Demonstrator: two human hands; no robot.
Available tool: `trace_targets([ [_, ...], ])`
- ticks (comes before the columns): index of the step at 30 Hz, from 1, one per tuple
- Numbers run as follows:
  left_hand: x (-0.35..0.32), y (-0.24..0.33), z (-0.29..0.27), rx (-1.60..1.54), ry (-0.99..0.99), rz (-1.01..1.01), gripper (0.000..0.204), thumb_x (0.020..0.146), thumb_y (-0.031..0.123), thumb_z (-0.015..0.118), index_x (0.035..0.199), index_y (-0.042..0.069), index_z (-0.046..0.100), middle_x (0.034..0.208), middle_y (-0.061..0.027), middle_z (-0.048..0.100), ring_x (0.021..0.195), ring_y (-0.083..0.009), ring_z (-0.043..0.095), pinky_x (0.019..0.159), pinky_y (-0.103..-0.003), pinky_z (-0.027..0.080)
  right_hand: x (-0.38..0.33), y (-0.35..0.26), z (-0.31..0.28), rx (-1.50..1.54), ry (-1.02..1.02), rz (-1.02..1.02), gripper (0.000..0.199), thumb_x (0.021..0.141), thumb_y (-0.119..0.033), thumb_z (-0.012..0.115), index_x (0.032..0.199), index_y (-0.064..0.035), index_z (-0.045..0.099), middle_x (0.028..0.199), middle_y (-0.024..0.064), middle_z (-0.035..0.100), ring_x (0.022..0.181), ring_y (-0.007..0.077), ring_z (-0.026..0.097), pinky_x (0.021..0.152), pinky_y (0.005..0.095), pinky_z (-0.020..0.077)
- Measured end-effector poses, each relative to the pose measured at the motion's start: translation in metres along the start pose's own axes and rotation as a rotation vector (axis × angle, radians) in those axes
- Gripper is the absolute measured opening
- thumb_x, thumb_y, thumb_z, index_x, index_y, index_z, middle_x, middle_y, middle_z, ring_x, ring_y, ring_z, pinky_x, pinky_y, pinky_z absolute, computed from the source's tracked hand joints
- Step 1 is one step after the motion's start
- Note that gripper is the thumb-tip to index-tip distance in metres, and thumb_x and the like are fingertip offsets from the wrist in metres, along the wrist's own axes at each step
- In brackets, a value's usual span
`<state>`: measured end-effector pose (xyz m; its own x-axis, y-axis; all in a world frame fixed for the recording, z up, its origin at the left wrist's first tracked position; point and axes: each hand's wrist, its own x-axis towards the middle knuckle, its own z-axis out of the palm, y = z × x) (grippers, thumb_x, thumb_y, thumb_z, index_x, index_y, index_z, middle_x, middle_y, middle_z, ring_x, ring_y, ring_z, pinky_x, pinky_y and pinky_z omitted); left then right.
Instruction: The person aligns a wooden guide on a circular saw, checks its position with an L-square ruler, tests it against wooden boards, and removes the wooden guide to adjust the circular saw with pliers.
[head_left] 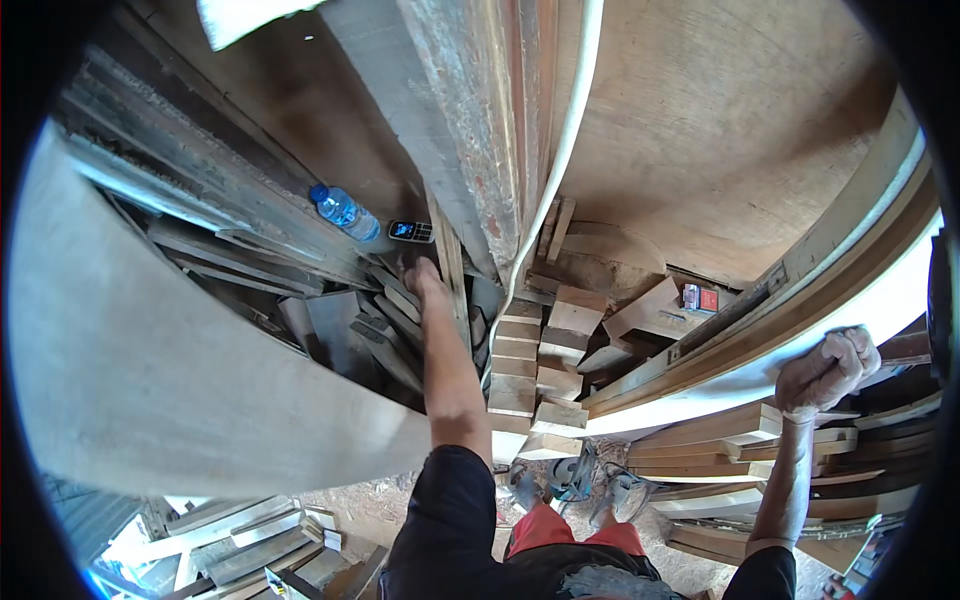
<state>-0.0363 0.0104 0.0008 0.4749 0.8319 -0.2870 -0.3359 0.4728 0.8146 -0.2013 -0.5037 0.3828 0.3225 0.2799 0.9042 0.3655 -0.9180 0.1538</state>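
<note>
We look down into a crowded timber store. The left hand [425, 280] reaches forward with the arm at full stretch into a dark gap among grey offcuts [385, 325]. Its fingers curl down onto the end of a narrow upright wooden slat [450, 265]; we cannot tell whether they fully close round it.

The right hand [830, 368] is out to the right, fingers closed over the top edge of a long curved board [800, 300] with a pale, whitish underside. That board sweeps from lower centre up toward the right rim.

Just beyond the left hand, a small mobile phone [411, 231] lies on a weathered plank [210, 190], and a clear plastic water bottle [343, 211] with a blue cap lies just beside it to the left.

Between the two hands we note a stack of short square-cut wood blocks [520, 360]. A small red box [700, 297] sits on timber further right. A large pale sheet [150, 380] fills the left side. Under the right arm lie stacked planks [720, 440].

At the lower edge we see red shorts [560, 530] and sandalled feet [570, 482] on sawdust-strewn ground.
</note>
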Motion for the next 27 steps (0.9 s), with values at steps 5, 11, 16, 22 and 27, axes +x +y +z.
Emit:
trace_targets([
  [5,-0.106,0.04,-0.027,0.344,0.061,0.193,0.023,0.089,0.0,0.064,0.111,0.001,0.059,0.101,-0.0044,0.06,0.087,-0.0158,0.057,0.08,-0.03,0.046,0.02,-0.009,-0.008,-0.026,0.007,-0.085,0.012,0.093,0.004,0.053,0.093,-0.0079,0.054,0.078,0.0018,0.051,0.076,0.0171,0.047,0.068,0.0294,0.0346],
  [11,-0.309,0.121,-0.107,0.321,-0.462,0.314,0.014,0.1,0.007,0.054,0.113,0.003,0.06,0.096,0.0004,0.059,0.087,-0.0085,0.055,0.081,-0.024,0.046,0.009,0.001,-0.022,0.269,0.056,0.024,0.006,0.09,-0.003,0.061,0.095,-0.0055,0.059,0.086,0.0079,0.064,0.078,0.0267,0.061,0.069,0.0356,0.0444],
  [16,-0.475,0.117,-0.282,0.735,-0.551,0.161,0.02,0.096,0.012,0.056,0.112,0.003,0.064,0.101,-0.0069,0.067,0.087,-0.013,0.061,0.078,-0.029,0.051,-0.003,0.003,-0.014,0.037,0.035,0.054,0.02,0.089,-0.014,0.064,0.107,-0.0201,0.069,0.103,0.0035,0.065,0.094,0.0282,0.06,0.08,0.0449,0.0435],
  [22,-0.682,0.173,-0.483,1.171,-0.287,-0.14,0.033,0.091,0.024,0.06,0.116,0.003,0.065,0.107,-0.0157,0.07,0.093,-0.025,0.069,0.082,-0.036,0.055,-0.016,0.056,0.004,0.216,-0.088,-0.077,0.019,0.097,-0.019,0.057,0.111,-0.0163,0.069,0.104,0.0072,0.071,0.095,0.0296,0.066,0.084,0.0418,0.052],
  [27,-0.825,0.187,-0.583,1.096,0.146,-0.309,0.038,0.089,0.027,0.06,0.117,0.001,0.065,0.113,-0.0184,0.07,0.106,-0.0306,0.068,0.091,-0.04,0.054,-0.106,0.031,0.026,0.825,-0.435,0.299,0.036,0.106,-0.026,0.046,0.13,-0.0011,0.055,0.126,0.0199,0.063,0.118,0.0306,0.06,0.102,0.0384,0.0445],
])
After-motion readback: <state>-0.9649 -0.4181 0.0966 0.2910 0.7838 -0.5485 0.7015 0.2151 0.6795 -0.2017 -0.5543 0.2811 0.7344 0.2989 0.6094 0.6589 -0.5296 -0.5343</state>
